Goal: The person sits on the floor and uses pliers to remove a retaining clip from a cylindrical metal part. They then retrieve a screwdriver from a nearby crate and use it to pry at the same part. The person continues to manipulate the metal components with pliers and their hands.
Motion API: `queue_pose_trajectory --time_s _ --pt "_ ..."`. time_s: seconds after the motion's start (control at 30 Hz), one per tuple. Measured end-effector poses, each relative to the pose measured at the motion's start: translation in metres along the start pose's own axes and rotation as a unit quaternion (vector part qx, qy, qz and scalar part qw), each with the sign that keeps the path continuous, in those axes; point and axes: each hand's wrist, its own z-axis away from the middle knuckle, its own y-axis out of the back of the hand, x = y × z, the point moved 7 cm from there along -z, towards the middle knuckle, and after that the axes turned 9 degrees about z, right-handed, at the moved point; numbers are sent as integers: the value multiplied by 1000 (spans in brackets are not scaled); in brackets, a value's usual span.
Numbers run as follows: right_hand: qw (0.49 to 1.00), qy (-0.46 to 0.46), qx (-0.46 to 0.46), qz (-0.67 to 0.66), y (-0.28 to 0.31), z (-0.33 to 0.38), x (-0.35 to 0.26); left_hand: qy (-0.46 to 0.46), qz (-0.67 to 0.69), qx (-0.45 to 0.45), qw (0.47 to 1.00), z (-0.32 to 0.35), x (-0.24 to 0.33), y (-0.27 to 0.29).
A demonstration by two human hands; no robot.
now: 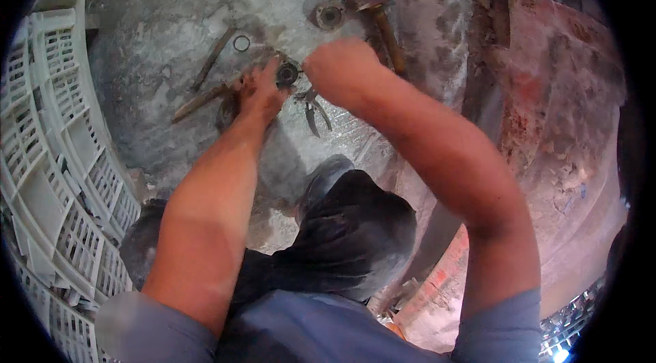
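Left hand (262, 89) pressed flat on a small round bearing-like part (287, 74) on the concrete floor (171, 14), fingers spread, steadying it. Right hand (338, 69) fisted just right of the part; what it grips cannot be told. Pliers (313, 106) lie just below. Hammer (379, 18) and loose ring (241, 42) nearby; white crates (48, 158) left.

Single head cam, fisheye, looks steeply down from above the person's shoulders onto the grey, stained concrete floor (171, 14), close range. Forearms enter from bottom edge. Rim dark and bent, so edge detail prob. unreliable. No 2nd view to compare.
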Motion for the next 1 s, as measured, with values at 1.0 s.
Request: queue_pose_trajectory --time_s 1.0 --pt "998 28 -41 -43 -8 -17 27 39 9 -71 997 -4 6 -2"
